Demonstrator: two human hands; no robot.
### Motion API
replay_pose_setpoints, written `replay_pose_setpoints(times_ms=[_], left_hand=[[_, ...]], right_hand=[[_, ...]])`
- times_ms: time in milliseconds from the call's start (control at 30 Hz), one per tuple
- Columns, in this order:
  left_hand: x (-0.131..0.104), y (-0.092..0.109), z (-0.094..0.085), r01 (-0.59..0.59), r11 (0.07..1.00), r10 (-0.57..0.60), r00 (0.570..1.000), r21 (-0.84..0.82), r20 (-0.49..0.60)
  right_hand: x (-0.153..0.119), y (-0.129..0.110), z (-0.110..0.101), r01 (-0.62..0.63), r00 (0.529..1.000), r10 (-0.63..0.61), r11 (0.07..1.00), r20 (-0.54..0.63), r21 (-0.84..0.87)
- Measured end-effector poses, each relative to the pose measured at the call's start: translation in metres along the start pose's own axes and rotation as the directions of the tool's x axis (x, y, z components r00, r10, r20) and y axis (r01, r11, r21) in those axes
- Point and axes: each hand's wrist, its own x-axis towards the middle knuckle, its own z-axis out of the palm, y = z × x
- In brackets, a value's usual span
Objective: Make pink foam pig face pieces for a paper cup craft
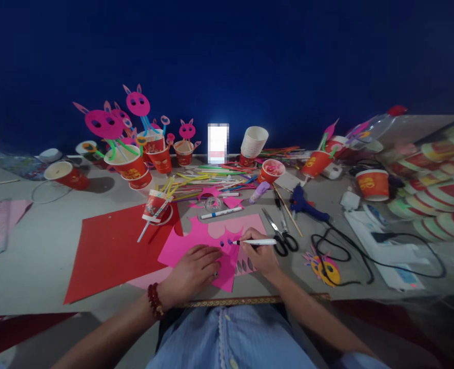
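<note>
My left hand [196, 269] lies flat on a sheet of magenta paper [176, 246] whose top edge has round cut-outs. Between the fingers and thumb of my right hand [259, 251] is a white marker pen [263, 241], its tip at the paper beside small dark blue spots [225, 243]. Beneath the magenta sheet is a light pink sheet [245, 223] with leaf-shaped cut-outs near my right hand. Just right of that hand rest scissors [279, 233] with black handles. A second marker [221, 212] lies beyond the paper.
Red card [111, 251] lies to the left. Paper cups with pink animal faces [103, 124] stand at the back left, beside scattered coloured sticks [207, 179]. A blue glue gun [307, 205], its black cable [338, 246] and a white power strip [380, 256] occupy the right.
</note>
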Motion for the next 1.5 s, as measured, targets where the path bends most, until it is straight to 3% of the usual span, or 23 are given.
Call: replay_pose_setpoints(times_ms=[367, 1500], left_hand=[[-0.0003, -0.0005, 0.0032, -0.010, 0.999, 0.008, 0.998, 0.040, 0.061], [0.0001, -0.0001, 0.0013, 0.012, 1.000, -0.011, 0.998, -0.010, 0.064]], right_hand=[[-0.0001, -0.0060, 0.0009, -0.022, 1.000, 0.022, 1.000, 0.004, 0.002], [-0.0023, 0.0018, 0.0006, 0.021, 0.999, -0.022, 1.000, -0.023, -0.019]])
